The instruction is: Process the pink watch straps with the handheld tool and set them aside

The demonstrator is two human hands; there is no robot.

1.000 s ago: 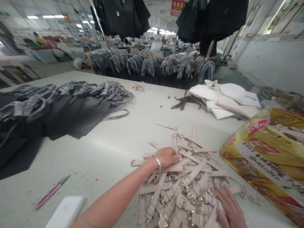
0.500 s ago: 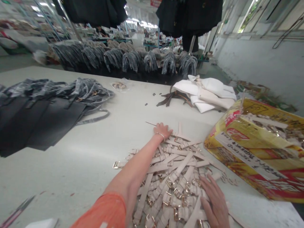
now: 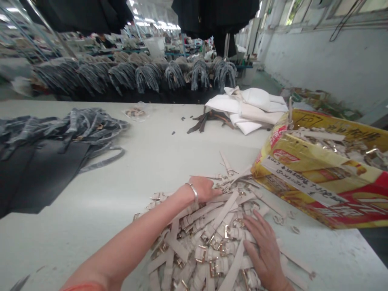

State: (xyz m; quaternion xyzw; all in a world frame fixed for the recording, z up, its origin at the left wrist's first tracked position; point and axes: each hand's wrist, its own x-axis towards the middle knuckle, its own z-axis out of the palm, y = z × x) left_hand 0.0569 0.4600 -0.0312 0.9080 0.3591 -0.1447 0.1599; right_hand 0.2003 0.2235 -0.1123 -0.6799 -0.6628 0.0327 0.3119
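Note:
Under both arms lies a heaped pile of pale beige buckle straps [image 3: 226,212] with gold-coloured buckles. My left hand [image 3: 203,189], with a silver bangle at the wrist, is at the far side of the heap. Its fingers are curled down against the straps, and what they hold is hidden. My right hand [image 3: 263,248] rests on the near right side of the pile, fingers apart and laid over straps and buckles. A few straps stick out beyond the left hand, and small beige loops [image 3: 279,219] lie to the right.
A yellow and red carton [image 3: 306,173] full of similar straps stands at right. White pieces and dark strips [image 3: 257,107] lie at the back of the table. Black bags with wrapped handles [image 3: 60,161] are at left. A small plastic bag [image 3: 136,112] sits near the far edge.
My left hand has drawn back toward me, bringing straps at the pile's far edge closer, and its fingers have curled. My right hand stays on the pile. The whole view has shifted.

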